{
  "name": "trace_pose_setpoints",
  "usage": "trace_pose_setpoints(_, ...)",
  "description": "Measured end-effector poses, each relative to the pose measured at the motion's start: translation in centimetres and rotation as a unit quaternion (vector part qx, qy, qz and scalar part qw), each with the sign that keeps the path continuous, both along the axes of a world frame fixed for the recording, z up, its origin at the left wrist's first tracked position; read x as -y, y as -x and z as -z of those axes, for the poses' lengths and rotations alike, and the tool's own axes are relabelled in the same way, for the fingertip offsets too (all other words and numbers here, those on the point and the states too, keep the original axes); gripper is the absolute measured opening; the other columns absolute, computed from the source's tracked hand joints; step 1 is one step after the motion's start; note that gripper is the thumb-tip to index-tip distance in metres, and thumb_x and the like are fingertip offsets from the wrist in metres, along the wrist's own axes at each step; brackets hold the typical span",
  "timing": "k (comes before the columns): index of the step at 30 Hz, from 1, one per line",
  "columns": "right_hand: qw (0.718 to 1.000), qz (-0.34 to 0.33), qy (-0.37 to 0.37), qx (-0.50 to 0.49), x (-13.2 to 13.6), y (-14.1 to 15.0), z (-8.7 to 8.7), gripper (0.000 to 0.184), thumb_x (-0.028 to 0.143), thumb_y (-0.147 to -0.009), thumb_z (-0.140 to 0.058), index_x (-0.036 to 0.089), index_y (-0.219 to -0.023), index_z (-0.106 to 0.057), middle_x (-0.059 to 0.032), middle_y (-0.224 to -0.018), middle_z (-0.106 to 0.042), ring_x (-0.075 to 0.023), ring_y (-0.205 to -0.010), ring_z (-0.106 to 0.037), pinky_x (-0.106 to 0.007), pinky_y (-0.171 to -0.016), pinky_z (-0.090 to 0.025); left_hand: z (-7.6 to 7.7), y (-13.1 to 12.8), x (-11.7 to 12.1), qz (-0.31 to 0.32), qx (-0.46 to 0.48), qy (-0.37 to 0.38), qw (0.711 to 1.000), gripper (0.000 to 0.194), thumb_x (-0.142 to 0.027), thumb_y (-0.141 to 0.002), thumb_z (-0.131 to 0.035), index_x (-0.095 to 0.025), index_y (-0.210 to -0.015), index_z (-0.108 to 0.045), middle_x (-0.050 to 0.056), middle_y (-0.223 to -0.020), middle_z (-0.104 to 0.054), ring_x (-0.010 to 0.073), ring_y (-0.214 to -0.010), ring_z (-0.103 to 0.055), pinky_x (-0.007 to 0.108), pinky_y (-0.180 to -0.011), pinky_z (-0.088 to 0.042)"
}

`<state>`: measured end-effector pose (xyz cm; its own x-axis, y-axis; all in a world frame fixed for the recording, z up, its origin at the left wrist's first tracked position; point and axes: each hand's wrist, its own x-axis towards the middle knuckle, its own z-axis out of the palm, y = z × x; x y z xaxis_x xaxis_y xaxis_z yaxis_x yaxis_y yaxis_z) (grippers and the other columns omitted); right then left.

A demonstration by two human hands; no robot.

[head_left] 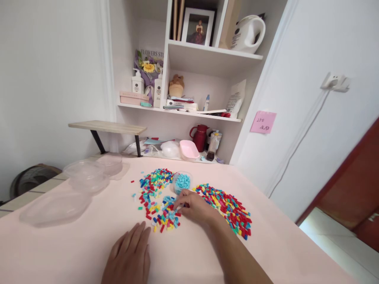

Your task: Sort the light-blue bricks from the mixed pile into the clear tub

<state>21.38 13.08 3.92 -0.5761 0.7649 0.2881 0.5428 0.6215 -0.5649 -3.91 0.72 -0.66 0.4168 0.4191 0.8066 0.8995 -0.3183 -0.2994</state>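
R hand (192, 205) is out over the near patch of plastic pieces (168, 213), fingers bent down w/ tips at the pieces, prob so they can get at single small bits; can't tell if one is pinched, b/c the fingers hide it. L hand (128, 254) lies palm down on the pink tabletop (281, 244), fingers straight & close together, gripping nothing visible, just this side of the patch, prob as a rest/steady. Clear tub (191, 179) stands just beyond the R fingers, btwn the L-side heap (156, 177) & the R-side heap (229, 203), prob for a short reach from any of them. Clear containers (56, 209) sit off to the L, well apart from the R hand, which seems to keep the middle free for work. Pieces: tiny, oblong, brick-like, plain bright plastic; near patch & both heaps are mixed (red, yellow, blue, green etc.), R-side one w/ lots of red. Tub contents (182, 181) look all lt. blue, loosely piled, seen thru the open top. Finer surface detail too small to tell.
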Motion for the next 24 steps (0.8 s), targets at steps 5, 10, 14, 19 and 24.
trace_pose_setpoints(5, 0.999, 0.038, -0.025, 0.009, 0.4, 0.5, -0.1, 0.027, 0.008, -0.077, -0.063, 0.026, -0.089, -0.079, -0.0017, -0.087, -0.069, -0.0174, -0.085, -0.063, -0.026, -0.079, -0.046, -0.2, 0.0, 0.0, 0.002, -0.003, -0.008, 1.0, 0.036, -0.018, -0.082, -0.045, -0.018, -0.114, -0.061, 0.007, -0.11, -0.074, 0.0186, -0.102, -0.066, 0.034, -0.09, -0.04)
trace_pose_setpoints(10, 0.995, 0.059, -0.014, -0.075, -0.1, 0.2, -0.4, 0.018, 0.016, -0.081, -0.065, 0.023, -0.087, -0.08, -0.0031, -0.084, -0.069, -0.0161, -0.076, -0.061, -0.026, -0.073, -0.047, -0.1, 0.1, 0.0, 0.0, -0.009, -0.008, 1.0, 0.037, -0.019, -0.082, -0.044, -0.018, -0.116, -0.06, 0.006, -0.11, -0.075, 0.018, -0.101, -0.066, 0.034, -0.09, -0.04)
trace_pose_setpoints(14, 0.974, 0.136, -0.05, -0.175, -1.5, -0.3, -0.1, 0.018, 0.027, -0.084, -0.063, 0.022, -0.09, -0.079, -0.0037, -0.08, -0.068, -0.0175, -0.07, -0.058, -0.03, -0.07, -0.047, 0.3, 0.1, -0.1, -0.007, 0.005, 0.002, 1.0, 0.039, -0.02, -0.082, -0.044, -0.022, -0.118, -0.059, 0.003, -0.113, -0.074, 0.0174, -0.103, -0.066, 0.033, -0.093, -0.04)
trace_pose_setpoints(19, 0.954, 0.206, -0.061, -0.209, -3.0, -0.6, 0.5, 0.021, 0.033, -0.084, -0.062, 0.021, -0.088, -0.079, -0.0051, -0.08, -0.069, -0.0188, -0.068, -0.059, -0.033, -0.073, -0.048, 0.4, 0.1, -0.1, -0.008, 0.012, 0.008, 1.0, 0.038, -0.019, -0.082, -0.044, -0.022, -0.117, -0.059, 0.003, -0.112, -0.074, 0.0174, -0.103, -0.066, 0.033, -0.093, -0.04)
trace_pose_setpoints(24, 0.95, 0.236, -0.055, -0.198, -3.2, -0.9, 0.5, 0.027, 0.036, -0.086, -0.058, 0.021, -0.096, -0.078, -0.006, -0.083, -0.07, -0.0206, -0.071, -0.061, -0.033, -0.071, -0.049, 0.2, 0.1, -0.1, 0.0, 0.007, 0.006, 1.0, 0.039, -0.018, -0.082, -0.045, -0.02, -0.118, -0.06, 0.005, -0.112, -0.074, 0.0178, -0.102, -0.066, 0.033, -0.092, -0.04)
